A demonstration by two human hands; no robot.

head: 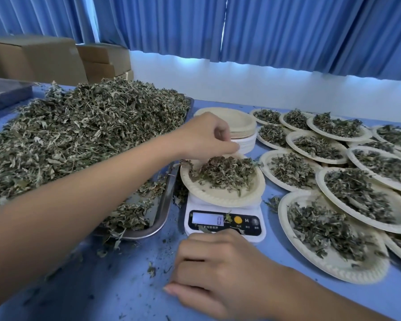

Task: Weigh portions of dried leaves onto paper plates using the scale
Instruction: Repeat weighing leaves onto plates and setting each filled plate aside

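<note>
A white digital scale (225, 222) stands mid-table with a paper plate (220, 195) on it. The plate carries a heap of dried leaves (222, 172). My left hand (206, 135) reaches across from the left and hovers just over that heap. Its fingers are curled in toward the thumb, and no leaves show between them. My right hand (222, 272) rests on the blue table (116, 288) in front of the scale, fingers loosely bent and holding nothing. A metal tray (164, 202) on the left holds a big mound of dried leaves (79, 130).
A stack of unused paper plates (241, 126) sits behind the scale. Several filled plates (333, 239) overlap across the right side of the table. Cardboard boxes (44, 56) stand at the back left before a blue curtain. Leaf crumbs litter the table near the tray.
</note>
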